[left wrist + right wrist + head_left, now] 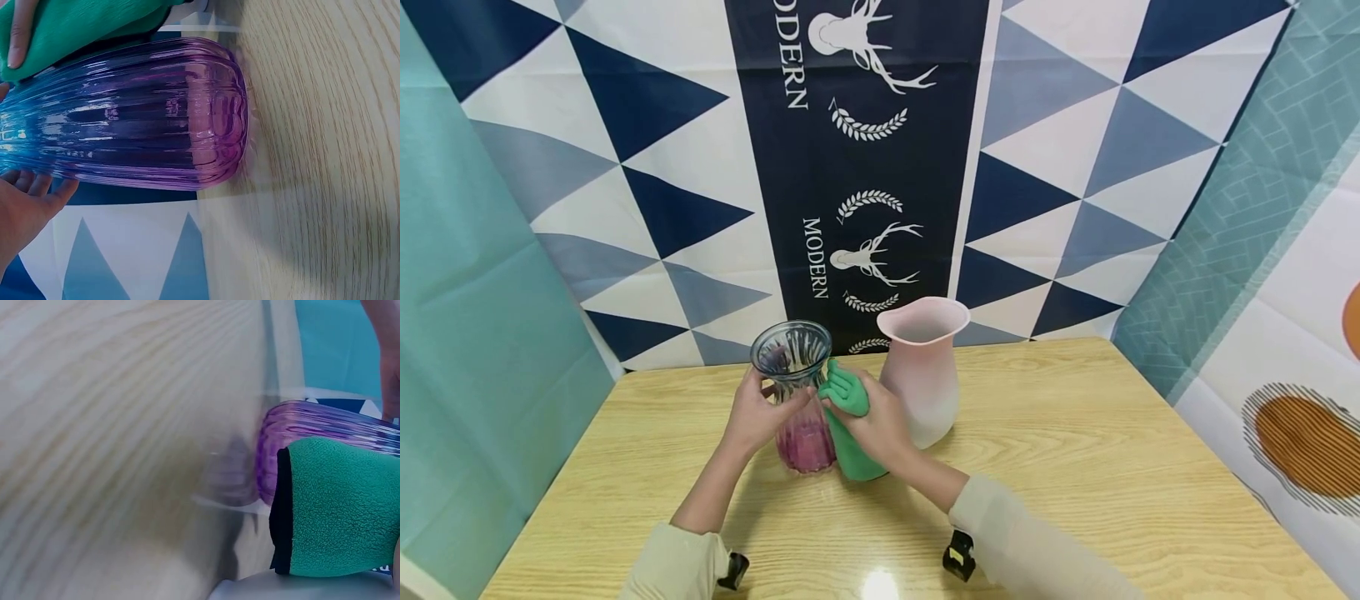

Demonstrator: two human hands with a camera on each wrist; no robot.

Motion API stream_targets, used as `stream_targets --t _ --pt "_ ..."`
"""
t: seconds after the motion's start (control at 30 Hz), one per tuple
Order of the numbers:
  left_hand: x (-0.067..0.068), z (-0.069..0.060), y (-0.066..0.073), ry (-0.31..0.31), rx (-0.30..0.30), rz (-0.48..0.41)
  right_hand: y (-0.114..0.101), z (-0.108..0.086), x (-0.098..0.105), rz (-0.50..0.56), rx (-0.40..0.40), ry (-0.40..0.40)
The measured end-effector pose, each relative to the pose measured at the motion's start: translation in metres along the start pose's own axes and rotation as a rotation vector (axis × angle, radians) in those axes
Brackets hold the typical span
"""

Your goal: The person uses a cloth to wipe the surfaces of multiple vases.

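Head view: glass vase [805, 446] upright, just left of centre in the frame, ribbed, blue at the rim fading to pink-purple at the base. Base is down at the counter [1075, 467]; can't tell if it's touching or just above. Left hand [767, 408] has its fingers wrapped on the vase below the rim, left side, thumb across the front. Right hand [883, 421] has its fingers clenched on a green cloth [856, 454], held against the vase's right side; bunched end up near the thumb, the rest hanging down beside the vase. Left wrist view: vase lies sideways across the upper left, cloth along its top edge. Right wrist view: cloth at lower right with a black edge, covering part of the vase. Pink vase [925, 375] upright right of centre in the head view, wavy rim, fading to white lower down, partly behind the right hand. Patterned sheet [865, 167] across the top, triangles plus deer heads and "MODERN". Teal curtain [475, 292] along the left edge.
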State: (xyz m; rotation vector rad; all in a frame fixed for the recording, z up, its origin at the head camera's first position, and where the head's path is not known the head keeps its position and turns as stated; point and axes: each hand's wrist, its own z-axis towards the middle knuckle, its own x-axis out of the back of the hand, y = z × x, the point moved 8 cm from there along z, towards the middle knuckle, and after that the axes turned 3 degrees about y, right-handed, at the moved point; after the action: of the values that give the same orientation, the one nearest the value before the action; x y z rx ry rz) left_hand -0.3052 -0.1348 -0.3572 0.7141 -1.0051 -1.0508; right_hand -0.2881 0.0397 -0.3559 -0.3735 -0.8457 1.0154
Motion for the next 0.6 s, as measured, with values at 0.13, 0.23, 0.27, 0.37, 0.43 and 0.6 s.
stream_targets --t 0.13,0.23,0.27,0.37,0.43,0.6 --pt "0.0 -0.001 0.0 0.001 -0.001 -0.007 -0.007 0.006 0.004 0.011 0.017 0.033" --pt "0.002 -0.002 -0.001 0.012 0.001 -0.013 -0.01 0.009 0.004 0.014 0.036 0.04" --pt "0.002 -0.002 -0.001 0.015 0.002 -0.019 -0.011 0.009 0.004 0.013 0.04 0.041" --pt "0.001 -0.002 -0.002 0.018 0.004 -0.026 -0.011 0.009 0.003 0.011 0.04 0.035" --pt "0.0 -0.002 -0.002 0.017 0.007 -0.028 -0.011 0.009 0.002 0.014 0.031 0.03" --pt "0.001 -0.002 -0.001 0.017 0.007 -0.018 -0.009 0.01 -0.001 0.011 0.023 0.018"
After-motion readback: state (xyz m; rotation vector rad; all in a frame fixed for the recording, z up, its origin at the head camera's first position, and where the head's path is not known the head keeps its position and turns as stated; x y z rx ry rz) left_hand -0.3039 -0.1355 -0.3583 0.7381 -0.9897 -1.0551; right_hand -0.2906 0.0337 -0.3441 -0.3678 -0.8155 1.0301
